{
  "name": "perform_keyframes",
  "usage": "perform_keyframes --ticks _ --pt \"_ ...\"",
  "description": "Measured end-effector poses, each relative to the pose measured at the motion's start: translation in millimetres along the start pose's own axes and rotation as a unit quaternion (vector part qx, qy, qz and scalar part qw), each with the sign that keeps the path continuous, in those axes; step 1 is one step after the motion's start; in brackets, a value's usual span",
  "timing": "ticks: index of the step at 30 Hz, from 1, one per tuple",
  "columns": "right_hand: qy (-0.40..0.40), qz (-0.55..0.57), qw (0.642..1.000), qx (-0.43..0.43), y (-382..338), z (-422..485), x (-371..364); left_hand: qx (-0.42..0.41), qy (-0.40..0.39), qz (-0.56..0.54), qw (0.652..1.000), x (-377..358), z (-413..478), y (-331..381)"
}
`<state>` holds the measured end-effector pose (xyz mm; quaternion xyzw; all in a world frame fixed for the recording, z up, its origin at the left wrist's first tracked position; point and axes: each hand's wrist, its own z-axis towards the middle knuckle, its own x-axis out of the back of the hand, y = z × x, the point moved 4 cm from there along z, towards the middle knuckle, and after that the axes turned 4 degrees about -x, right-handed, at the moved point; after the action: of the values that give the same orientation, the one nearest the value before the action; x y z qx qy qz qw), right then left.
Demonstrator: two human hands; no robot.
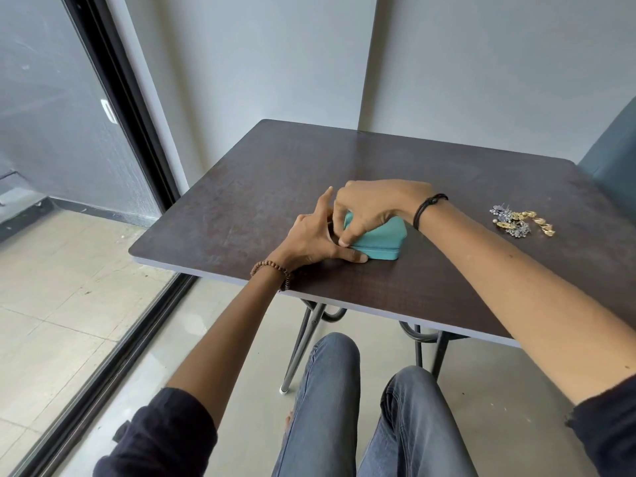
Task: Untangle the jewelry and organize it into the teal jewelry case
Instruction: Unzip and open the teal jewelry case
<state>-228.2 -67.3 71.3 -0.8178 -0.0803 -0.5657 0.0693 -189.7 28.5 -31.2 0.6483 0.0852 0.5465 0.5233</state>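
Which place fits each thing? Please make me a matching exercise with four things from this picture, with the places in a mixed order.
Things:
1. teal jewelry case
2. tangled jewelry
3. wooden bead bracelet
4. black cord bracelet

Places:
A. on the right wrist
B. on the table, far right, untouched
C. on the left wrist
D. gripped by the left hand and the right hand

Pairs: 1-D, 2-B, 3-C, 4-A
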Motion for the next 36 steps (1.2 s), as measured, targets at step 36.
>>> perform_keyframes --ticks 36 --pt "0.201 0.314 0.926 -0.053 33.5 32.4 7.1 -0.002 0.026 -0.215 0.976 10.3 -4.7 -7.3"
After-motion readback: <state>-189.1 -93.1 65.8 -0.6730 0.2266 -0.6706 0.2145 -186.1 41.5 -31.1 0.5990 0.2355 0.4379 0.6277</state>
